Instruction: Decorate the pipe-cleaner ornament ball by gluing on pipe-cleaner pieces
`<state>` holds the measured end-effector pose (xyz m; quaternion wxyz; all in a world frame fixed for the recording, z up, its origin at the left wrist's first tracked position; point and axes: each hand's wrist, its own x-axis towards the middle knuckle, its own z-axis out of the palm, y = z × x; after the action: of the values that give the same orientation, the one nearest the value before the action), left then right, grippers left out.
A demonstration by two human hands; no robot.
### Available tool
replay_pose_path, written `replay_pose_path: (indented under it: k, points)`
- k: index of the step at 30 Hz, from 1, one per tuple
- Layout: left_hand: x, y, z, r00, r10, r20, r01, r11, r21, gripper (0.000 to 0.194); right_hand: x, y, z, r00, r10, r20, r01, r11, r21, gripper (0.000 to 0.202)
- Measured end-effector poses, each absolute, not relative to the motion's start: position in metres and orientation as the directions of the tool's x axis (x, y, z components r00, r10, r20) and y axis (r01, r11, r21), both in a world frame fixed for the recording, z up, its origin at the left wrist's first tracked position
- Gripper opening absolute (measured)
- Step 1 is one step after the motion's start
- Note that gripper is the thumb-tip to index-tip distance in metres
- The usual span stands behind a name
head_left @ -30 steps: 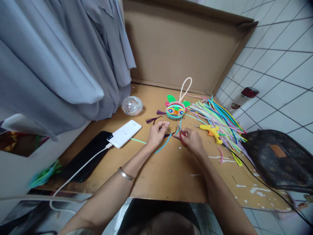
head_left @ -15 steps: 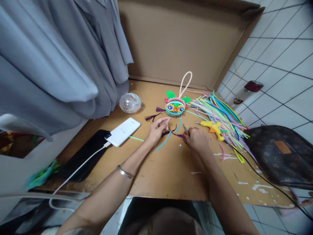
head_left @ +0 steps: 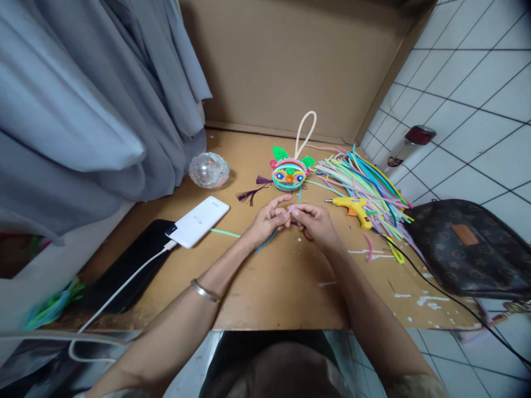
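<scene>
My left hand (head_left: 269, 222) pinches a small lilac piece (head_left: 291, 209), apparently a bit of pipe cleaner, in front of the lion-head ornament (head_left: 289, 176). The fingertips of my right hand (head_left: 318, 225) close on the same piece, so both hands meet there. A dark red loop (head_left: 307, 235), likely a scissors handle, shows beneath my right hand; whether that hand still bears it is hidden. A blue strip (head_left: 265, 242) lies partly under my left hand. The ornament has green ears, blue eyes and a white loop on top. Purple tassels (head_left: 250, 194) lie at its left.
A yellow glue gun (head_left: 357, 210) and a heap of coloured pipe cleaners (head_left: 365, 179) lie at right, beside a brown bag (head_left: 468, 249). At left are a clear ball (head_left: 209, 170), a white phone (head_left: 199, 221) on a cable, and a black slab (head_left: 128, 271). A grey curtain (head_left: 103, 99) hangs nearby.
My right hand has moved left and up from the scissors' spot to meet my left hand, and its fingertips now touch the lilac piece. The view has shifted slightly.
</scene>
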<state>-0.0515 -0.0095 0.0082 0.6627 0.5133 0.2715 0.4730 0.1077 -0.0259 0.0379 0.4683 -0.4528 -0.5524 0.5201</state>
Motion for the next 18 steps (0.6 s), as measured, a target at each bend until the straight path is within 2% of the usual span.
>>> replay_pose_path:
  k: [9,18]
  points:
    - [-0.048,-0.012,0.011,0.407,0.908,0.097,-0.339,0.052,0.939,0.054,0.104,-0.026,0.035,-0.062,0.998,0.035,-0.025,0.033,-0.999,0.039]
    - [-0.051,-0.012,0.014,0.493,0.869,0.044,-0.38,0.17,0.909,0.049,0.104,-0.022,0.024,-0.08,0.995,0.057,-0.101,0.049,-0.994,0.035]
